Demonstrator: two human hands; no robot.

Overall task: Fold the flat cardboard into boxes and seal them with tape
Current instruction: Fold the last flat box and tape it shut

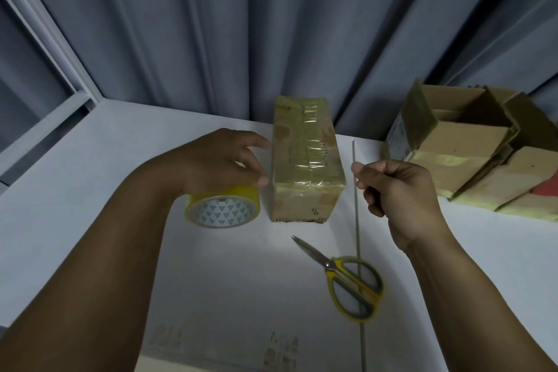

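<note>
Curling down over the top of a yellow roll of packing tape point(223, 208), the fingers point(256, 142) of the left hand point(217, 160) grip it from above. The roll stands on edge on the white table point(90, 175), its patterned core facing the camera. The forefinger and thumb tips reach right to the left side of a closed brown cardboard box point(305, 160) wrapped in clear and yellowish tape. The box lies lengthwise just beside the roll, near the middle of the table's far part.

On the box's other side, the right hand point(398, 187) hovers with its fingers curled into the palm, thumb pressed to the forefinger tip point(359, 169). A thin grey line point(357, 229) runs past those fingertips towards the camera; whether the hand pinches it cannot be told.

Nearer the camera lie yellow-handled steel scissors point(347, 278), blades closed and pointing up-left, with the grey line crossing their handles. At the far right edge sits a pile of open and flattened cardboard boxes point(471, 148), some with yellowish tape. Behind hangs a grey pleated curtain point(271, 24), and a white window frame point(45, 39) is at left.
</note>
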